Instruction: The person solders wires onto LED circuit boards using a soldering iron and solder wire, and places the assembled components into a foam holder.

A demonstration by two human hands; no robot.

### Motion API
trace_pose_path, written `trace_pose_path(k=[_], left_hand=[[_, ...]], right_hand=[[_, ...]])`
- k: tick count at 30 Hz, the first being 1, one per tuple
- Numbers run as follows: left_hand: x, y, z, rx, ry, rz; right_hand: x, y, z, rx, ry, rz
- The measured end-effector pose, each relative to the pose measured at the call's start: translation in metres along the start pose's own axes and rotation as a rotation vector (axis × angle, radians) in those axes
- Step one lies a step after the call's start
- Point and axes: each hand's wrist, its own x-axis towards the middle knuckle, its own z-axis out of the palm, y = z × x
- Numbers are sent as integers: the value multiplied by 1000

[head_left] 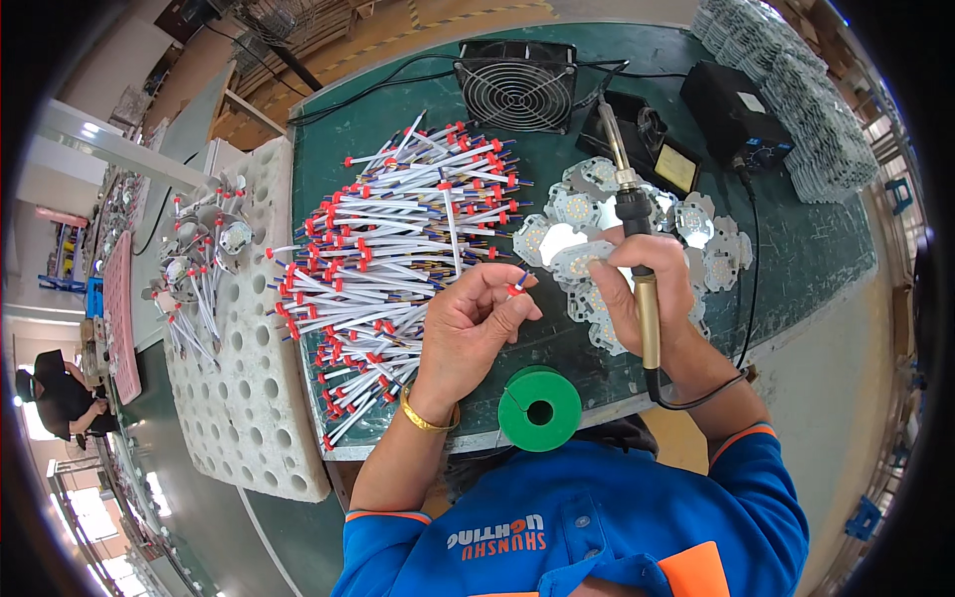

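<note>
Between the fingertips of my left hand (460,333) is a short wire lead (522,282) with a red collar and a blue end; most of it is hidden by the fingers. My right hand (662,284) is closed around a soldering iron (633,207), its metal tip pointing up and away from me. The same hand pinches a round LED board (575,263) between thumb and finger. More LED boards (724,271) lie loosely heaped under and beyond it. Left of my left hand spreads a big pile of white wire leads (388,239) with red collars. A green solder spool (562,413) stands near the table's front edge.
A black fan (517,95) stands at the back of the green table (796,264). Behind the boards are a soldering-iron stand (676,167) and a black power unit (734,114). Stacked boards (796,109) fill the back right. A holed white foam tray (244,398) lies left.
</note>
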Motion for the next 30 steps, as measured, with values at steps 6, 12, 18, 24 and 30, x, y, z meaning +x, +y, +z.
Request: trace_pose_path(k=[6, 12, 18, 24, 30], left_hand=[[0, 3, 2, 14, -93, -79], [0, 1, 4, -14, -83, -77], [0, -2, -1, 33, -100, -95], [1, -1, -3, 67, -67, -107], [-1, 4, 7, 70, -15, -33]], right_hand=[[-4, 1, 1, -12, -31, -7], [-4, 3, 4, 18, -48, -37], [-2, 7, 1, 111, -141, -78], [-8, 7, 6, 112, -222, -98], [1, 1, -1, 15, -106, 89]])
